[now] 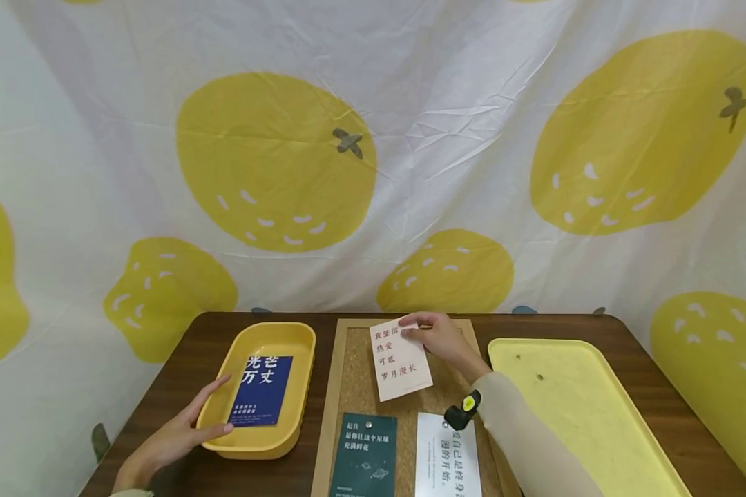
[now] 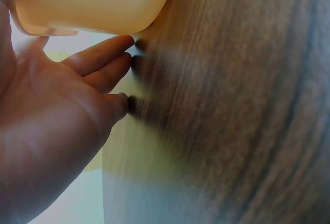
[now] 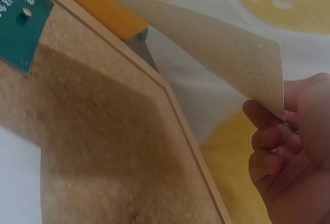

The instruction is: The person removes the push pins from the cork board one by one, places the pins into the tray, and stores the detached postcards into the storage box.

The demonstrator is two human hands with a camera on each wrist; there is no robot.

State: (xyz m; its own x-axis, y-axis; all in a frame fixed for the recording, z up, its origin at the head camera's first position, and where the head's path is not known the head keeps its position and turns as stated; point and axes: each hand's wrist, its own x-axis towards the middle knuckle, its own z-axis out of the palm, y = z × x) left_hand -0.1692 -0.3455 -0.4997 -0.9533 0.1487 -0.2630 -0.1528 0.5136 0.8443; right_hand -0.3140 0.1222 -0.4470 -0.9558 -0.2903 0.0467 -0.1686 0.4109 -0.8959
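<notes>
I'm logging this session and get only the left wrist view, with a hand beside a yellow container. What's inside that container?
Observer: The yellow container has a dark blue card with white lettering in it.
Operator: What's happening on the right?
Observer: The right hand pinches a pale card with red lettering over a corkboard.
Operator: And what is on the corkboard itself?
Observer: A green card and, to its right, a white card.

Green card (image 1: 365,459) and white card (image 1: 432,469) partly outside the head view, pale card (image 1: 404,366) with illegible fine print.
</notes>
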